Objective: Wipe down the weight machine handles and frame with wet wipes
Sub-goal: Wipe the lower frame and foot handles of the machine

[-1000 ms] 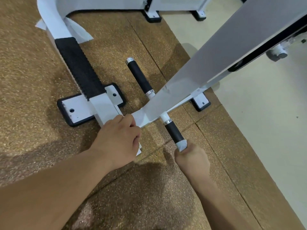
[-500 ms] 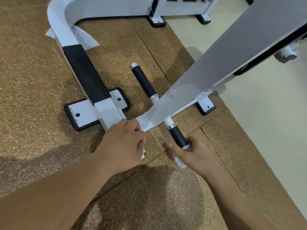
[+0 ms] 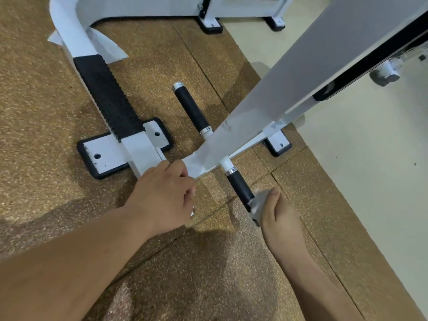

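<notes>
A white lever arm (image 3: 301,89) of the weight machine slants down from the upper right to a crossbar with two black handles. The far handle (image 3: 191,108) is bare. My right hand (image 3: 281,218) grips the end of the near handle (image 3: 238,186) through a white wet wipe (image 3: 259,202). My left hand (image 3: 164,195) is curled over the low end of the lever arm (image 3: 196,165), where it meets the white base beam (image 3: 143,154). What lies under its fingers is hidden.
The base beam carries a black ribbed tread (image 3: 106,98) and a bolted foot plate (image 3: 102,156). Another foot (image 3: 278,143) sits right of the lever. More white frame (image 3: 143,8) runs along the top. Speckled brown rubber mats (image 3: 58,89) meet a pale floor (image 3: 370,170) at right.
My right hand has slid with the wipe back along the near handle to its end. The left hand has stayed on the end of the lever arm. The view has shifted slightly.
</notes>
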`<state>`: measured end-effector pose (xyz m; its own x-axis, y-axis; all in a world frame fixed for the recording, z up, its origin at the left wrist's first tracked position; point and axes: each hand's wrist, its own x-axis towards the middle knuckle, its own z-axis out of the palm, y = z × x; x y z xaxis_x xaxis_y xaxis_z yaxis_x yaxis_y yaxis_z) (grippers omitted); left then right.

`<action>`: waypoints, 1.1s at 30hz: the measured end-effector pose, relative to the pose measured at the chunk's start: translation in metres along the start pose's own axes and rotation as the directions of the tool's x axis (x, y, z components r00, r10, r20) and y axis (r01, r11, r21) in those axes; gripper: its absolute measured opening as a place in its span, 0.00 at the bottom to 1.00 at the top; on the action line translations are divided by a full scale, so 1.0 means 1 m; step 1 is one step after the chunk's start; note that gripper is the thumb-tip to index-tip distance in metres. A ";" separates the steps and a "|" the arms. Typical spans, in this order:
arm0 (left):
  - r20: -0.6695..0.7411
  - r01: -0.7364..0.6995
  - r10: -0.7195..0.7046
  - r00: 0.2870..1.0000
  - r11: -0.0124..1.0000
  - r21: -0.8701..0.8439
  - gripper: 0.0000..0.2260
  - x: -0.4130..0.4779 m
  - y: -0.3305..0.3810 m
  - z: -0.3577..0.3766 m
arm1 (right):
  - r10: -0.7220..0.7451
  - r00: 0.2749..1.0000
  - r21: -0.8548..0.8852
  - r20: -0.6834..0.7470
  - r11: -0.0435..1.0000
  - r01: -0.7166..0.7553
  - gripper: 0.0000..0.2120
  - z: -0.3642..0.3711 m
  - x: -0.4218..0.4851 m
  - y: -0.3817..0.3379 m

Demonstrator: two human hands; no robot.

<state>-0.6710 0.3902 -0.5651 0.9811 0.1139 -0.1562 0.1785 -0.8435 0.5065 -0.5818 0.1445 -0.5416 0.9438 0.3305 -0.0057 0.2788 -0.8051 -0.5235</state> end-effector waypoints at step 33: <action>0.034 -0.067 0.069 0.997 0.997 -0.043 0.11 -0.005 -0.009 -0.007 | 0.370 0.666 -0.059 0.648 0.896 -0.440 0.12 0.026 0.086 -0.047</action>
<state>-0.6773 0.4007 -0.5625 0.9880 0.0377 -0.1498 0.1151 -0.8262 0.5515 -0.5187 0.2239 -0.5395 0.6163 0.2417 -0.7495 -0.1546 -0.8961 -0.4161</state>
